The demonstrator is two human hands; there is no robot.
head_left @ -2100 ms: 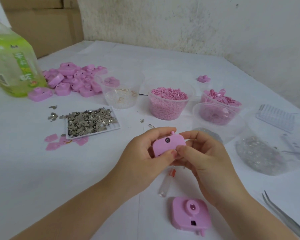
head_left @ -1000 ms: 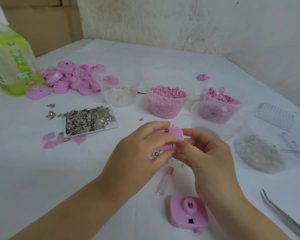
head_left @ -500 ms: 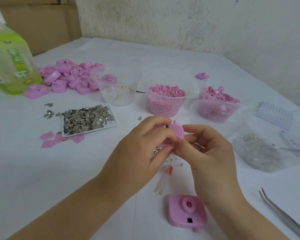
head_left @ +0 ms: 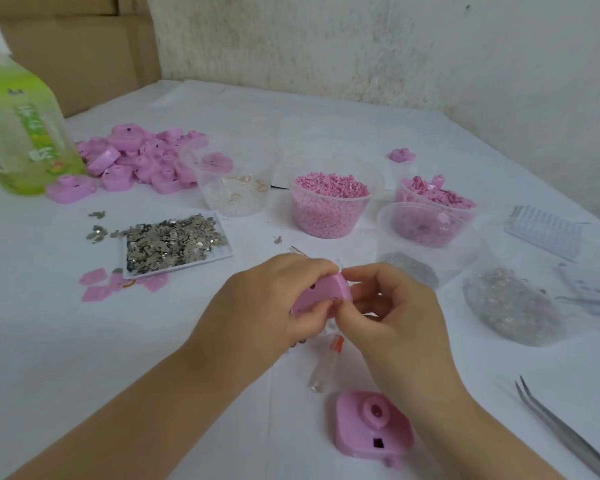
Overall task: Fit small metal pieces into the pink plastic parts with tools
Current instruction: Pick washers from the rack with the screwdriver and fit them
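Tabletop (head_left: 66, 358) white, wall (head_left: 361, 46) stained, left hand (head_left: 257, 306) and right hand (head_left: 402, 327) fingers (head_left: 302, 268) clamped on pink part (head_left: 323, 292)

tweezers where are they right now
In the head view the tweezers lie at the bottom right edge, right of the loose pink part.

Left of the gripped plastic part (head_left: 321, 294) lies a tray (head_left: 187, 264) holding metal pieces (head_left: 174, 244); behind stand cups (head_left: 333, 209); before it, a loose part (head_left: 373, 426); rightward, tweezers (head_left: 565, 434).

both hands, left (head_left: 257, 306) and right (head_left: 395, 317), pinch a pink part (head_left: 321, 294) above the white table (head_left: 49, 341).
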